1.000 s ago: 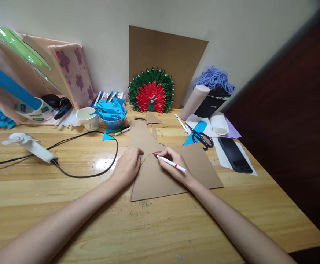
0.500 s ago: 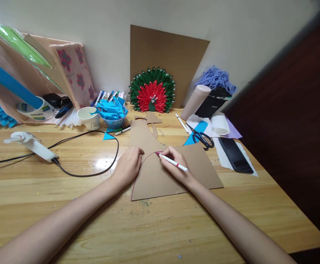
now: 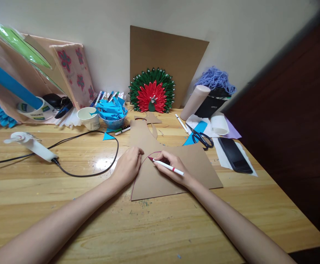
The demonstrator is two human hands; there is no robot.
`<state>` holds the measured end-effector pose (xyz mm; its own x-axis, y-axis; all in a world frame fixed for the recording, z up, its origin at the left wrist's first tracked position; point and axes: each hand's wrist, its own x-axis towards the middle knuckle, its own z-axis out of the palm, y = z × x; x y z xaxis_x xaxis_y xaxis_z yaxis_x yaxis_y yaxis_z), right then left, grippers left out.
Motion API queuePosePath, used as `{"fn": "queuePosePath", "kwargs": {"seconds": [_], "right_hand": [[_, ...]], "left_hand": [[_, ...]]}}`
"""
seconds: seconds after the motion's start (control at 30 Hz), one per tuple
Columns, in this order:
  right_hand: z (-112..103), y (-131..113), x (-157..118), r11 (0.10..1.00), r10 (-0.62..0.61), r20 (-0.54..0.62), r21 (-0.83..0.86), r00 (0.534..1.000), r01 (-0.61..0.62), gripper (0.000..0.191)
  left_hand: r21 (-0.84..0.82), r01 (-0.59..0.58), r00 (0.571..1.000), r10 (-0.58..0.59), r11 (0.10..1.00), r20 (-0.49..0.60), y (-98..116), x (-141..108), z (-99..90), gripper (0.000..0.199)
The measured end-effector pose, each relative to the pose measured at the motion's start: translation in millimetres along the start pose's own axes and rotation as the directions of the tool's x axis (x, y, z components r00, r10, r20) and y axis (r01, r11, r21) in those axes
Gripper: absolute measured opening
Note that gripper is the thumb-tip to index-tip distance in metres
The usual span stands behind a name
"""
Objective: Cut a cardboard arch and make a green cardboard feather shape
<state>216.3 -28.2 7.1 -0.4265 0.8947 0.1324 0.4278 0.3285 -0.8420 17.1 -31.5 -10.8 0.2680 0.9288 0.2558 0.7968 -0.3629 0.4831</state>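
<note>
The fingers of my right hand (image 3: pixel 173 167) are pinched around the white barrel of a red-banded marker (image 3: pixel 168 168), its dark red tip down on the cardboard (image 3: pixel 173 183). Half a second ago that tip was at the upper right end of the curved line (image 3: pixel 138 175); now it is lower and further left, back over the part already drawn, and the line's upper end shows bare beyond my fingertips. My right hand has slid a little the same way, with the marker slanting towards my wrist.

My left hand (image 3: pixel 127 165) has stayed put, resting at the cardboard's left edge. Its fingers are bent inward; I cannot tell whether they are fully clenched. The cardboard lies flat in front of me on the wooden table (image 3: pixel 160 234), in the same place as before.

Further out, nothing has visibly shifted. The glue gun (image 3: pixel 37 146) lies to the left with its black cable (image 3: pixel 88 176) looped near my left hand. The scissors (image 3: pixel 201 137) lie beyond my right hand, near the phone (image 3: pixel 235 154). Behind the cardboard, the green and red peacock (image 3: pixel 151 91) stands against a brown board (image 3: pixel 166 51).
</note>
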Motion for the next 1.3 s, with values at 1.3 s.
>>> {"fn": "queuePosePath", "kwargs": {"seconds": [1.3], "right_hand": [[-7.6, -1.2, -4.4, 0.888, 0.058, 0.06, 0.452, 0.997, -0.079, 0.022]], "left_hand": [[-0.445, -0.052, 0.99, 0.105, 0.894, 0.095, 9.5, -5.6, -13.9, 0.041]]}}
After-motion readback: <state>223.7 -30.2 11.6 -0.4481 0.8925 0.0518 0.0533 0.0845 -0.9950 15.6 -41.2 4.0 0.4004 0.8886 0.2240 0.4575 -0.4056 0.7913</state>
